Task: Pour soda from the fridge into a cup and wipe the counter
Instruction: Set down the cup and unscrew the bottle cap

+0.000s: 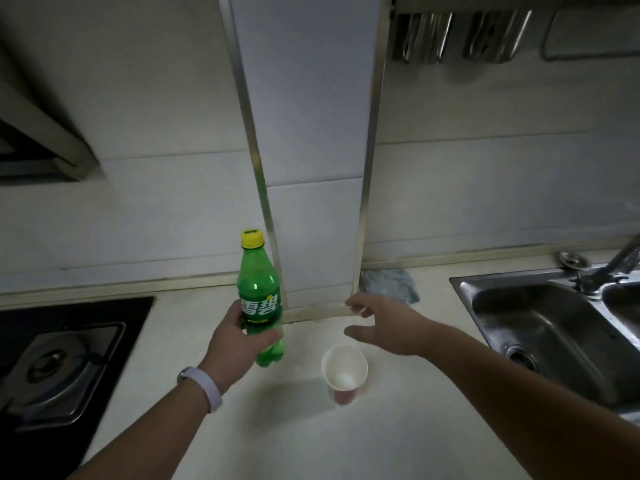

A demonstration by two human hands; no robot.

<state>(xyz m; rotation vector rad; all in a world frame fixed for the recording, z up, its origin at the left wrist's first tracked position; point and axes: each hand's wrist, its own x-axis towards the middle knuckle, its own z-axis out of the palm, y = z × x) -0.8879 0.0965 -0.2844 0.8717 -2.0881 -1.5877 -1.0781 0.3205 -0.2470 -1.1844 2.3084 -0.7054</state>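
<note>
Two bare arms reach in from the near edge over a pale, smooth counter [294, 438]. The left wrist wears one white band [207, 384]. One cup [344, 372] stands upright on the counter between the two hands: white paper, round, tapering to a reddish base, nothing in it.

The left hand [239, 344] grips one bottle [261, 303] round its lower half, fingers and thumb curled about it, lifted clear of the counter and nearly upright. The bottle is clear green plastic with a lobed base, a green label with white characters, and one yellow cap [252, 238], on.

The right hand [384, 325] hovers just beyond the cup, fingers spread and loosely curved, holding nothing.

At left lies one black glass hob [69, 313] with one grey metal burner plate [55, 368]. At right is a stainless steel sink [540, 327] with two basins, one drain showing, and one tap [620, 254]. One crumpled blue-grey cloth [389, 284] lies on the counter against the wall, beside a white boxed column [311, 133] edged in metal strips. The wall is large pale tiles. Blurred metal utensils [460, 32] hang at top right.
</note>
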